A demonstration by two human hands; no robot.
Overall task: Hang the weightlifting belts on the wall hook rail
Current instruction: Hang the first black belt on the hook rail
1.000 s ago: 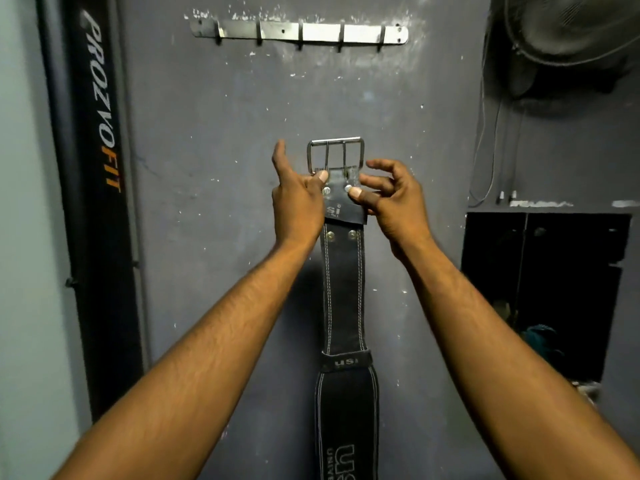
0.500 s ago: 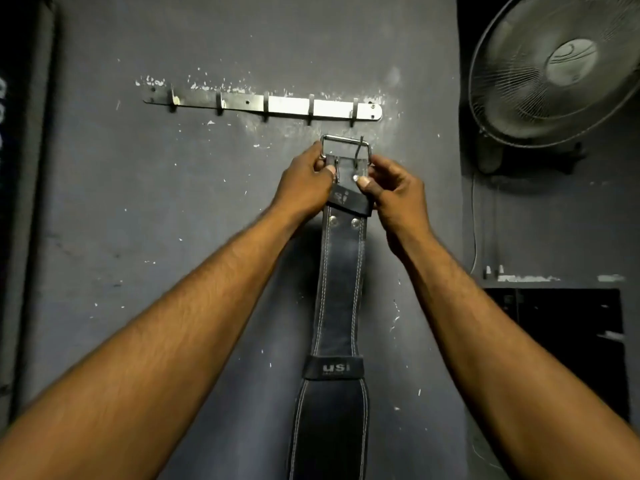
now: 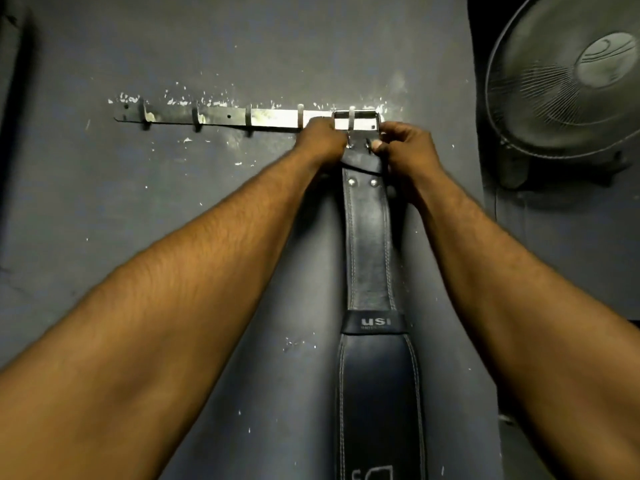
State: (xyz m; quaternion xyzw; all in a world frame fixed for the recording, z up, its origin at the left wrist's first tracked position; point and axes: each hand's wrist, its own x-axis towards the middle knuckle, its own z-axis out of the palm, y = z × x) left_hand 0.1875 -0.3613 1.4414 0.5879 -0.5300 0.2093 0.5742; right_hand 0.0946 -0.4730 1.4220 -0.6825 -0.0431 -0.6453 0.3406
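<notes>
A black leather weightlifting belt (image 3: 369,251) with white stitching and a USI loop hangs straight down against the grey wall. Its steel buckle (image 3: 356,120) lies over the rightmost hook of the metal hook rail (image 3: 221,116). My left hand (image 3: 322,140) pinches the belt's top from the left side. On the right side my right hand (image 3: 403,145) grips the same end just under the buckle. The other hooks on the rail are bare.
A wall-mounted fan (image 3: 568,77) sits close to the right of the rail. The grey wall (image 3: 138,202) is chipped and flecked with white. A dark vertical edge (image 3: 17,98) runs down the far left.
Both hands have lifted the belt's buckle end upward from mid-wall to the rail, and the buckle now sits over the rightmost hook. My view has tilted up and moved closer.
</notes>
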